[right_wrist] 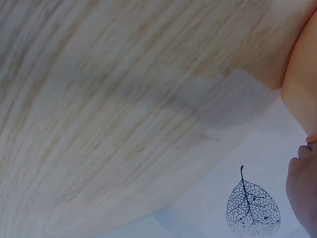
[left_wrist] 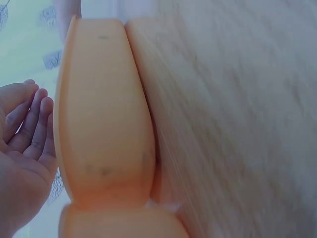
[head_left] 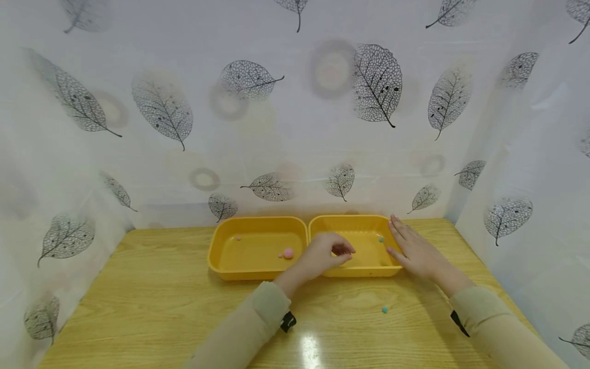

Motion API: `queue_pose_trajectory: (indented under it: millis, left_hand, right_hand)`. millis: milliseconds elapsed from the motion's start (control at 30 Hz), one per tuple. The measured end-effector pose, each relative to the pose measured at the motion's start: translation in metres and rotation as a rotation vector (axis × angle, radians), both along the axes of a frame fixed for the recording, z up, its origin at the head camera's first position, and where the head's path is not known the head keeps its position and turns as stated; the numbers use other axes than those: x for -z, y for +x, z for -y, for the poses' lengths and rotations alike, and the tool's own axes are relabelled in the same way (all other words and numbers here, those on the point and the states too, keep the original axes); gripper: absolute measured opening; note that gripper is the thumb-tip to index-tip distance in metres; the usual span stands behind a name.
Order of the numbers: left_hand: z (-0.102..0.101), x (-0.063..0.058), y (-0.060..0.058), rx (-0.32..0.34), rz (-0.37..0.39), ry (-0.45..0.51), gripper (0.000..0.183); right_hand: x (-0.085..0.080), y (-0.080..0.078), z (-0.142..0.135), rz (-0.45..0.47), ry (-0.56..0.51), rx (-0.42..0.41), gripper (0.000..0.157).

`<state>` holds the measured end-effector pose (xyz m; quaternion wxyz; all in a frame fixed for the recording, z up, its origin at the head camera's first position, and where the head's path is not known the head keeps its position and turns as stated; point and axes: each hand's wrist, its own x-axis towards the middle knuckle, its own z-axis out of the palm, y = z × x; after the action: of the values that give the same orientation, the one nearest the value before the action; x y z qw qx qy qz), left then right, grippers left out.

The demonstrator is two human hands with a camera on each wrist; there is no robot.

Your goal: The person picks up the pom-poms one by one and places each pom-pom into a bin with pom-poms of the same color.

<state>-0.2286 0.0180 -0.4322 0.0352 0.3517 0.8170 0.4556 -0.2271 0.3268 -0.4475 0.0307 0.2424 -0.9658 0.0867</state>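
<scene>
Two yellow trays stand side by side, the left tray [head_left: 258, 273] and the right tray [head_left: 359, 272]. My left hand [head_left: 324, 253] is over the near left part of the right tray, fingers loosely bent and thumb apart. In the left wrist view, the left palm [left_wrist: 25, 173] shows nothing held. My right hand [head_left: 419, 253] rests at the right tray's right rim with extended fingers; the thumb reaches over the edge. A small blue bead [head_left: 381, 240] lies inside this tray. A larger pink ball [head_left: 288, 253] and a small pink bead [head_left: 238, 238] are in the left tray.
Another blue bead [head_left: 384, 309] lies on the wooden table [head_left: 152, 302] in front of the right tray. A white curtain with leaf prints [head_left: 295, 128] hangs behind the trays and along both sides.
</scene>
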Motion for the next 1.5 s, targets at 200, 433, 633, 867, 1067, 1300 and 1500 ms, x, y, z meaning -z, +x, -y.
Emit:
queue_pose_trajectory:
  millis: [200, 433, 633, 867, 1067, 1300, 1500]
  left_hand:
    - [-0.012, 0.000, 0.012, 0.035, -0.004, -0.006, 0.013]
    - [-0.023, 0.003, 0.022, 0.074, -0.022, -0.017, 0.011]
    - [-0.030, 0.005, 0.032, 0.091, -0.004, -0.040, 0.012]
    - [-0.036, 0.010, 0.041, 0.091, 0.004, -0.007, 0.012]
    - [-0.041, 0.015, 0.047, 0.117, -0.018, -0.039, 0.010]
    - [-0.045, 0.022, 0.050, 0.136, -0.026, -0.092, 0.011]
    - [-0.052, 0.027, 0.049, 0.173, -0.055, -0.189, 0.012]
  right_hand:
    - [0.002, 0.000, 0.000, -0.008, -0.016, 0.007, 0.077]
    - [0.001, 0.000, 0.000, 0.000, -0.017, 0.009, 0.077]
    - [0.000, 0.001, 0.000, 0.004, -0.022, 0.004, 0.077]
    - [0.003, 0.000, 0.000, -0.029, -0.028, -0.003, 0.076]
    - [0.003, -0.001, -0.001, -0.009, -0.018, 0.000, 0.077]
    - [0.002, 0.000, 0.000, -0.004, -0.011, -0.001, 0.077]
    - [0.001, 0.000, -0.001, 0.004, -0.022, -0.001, 0.077]
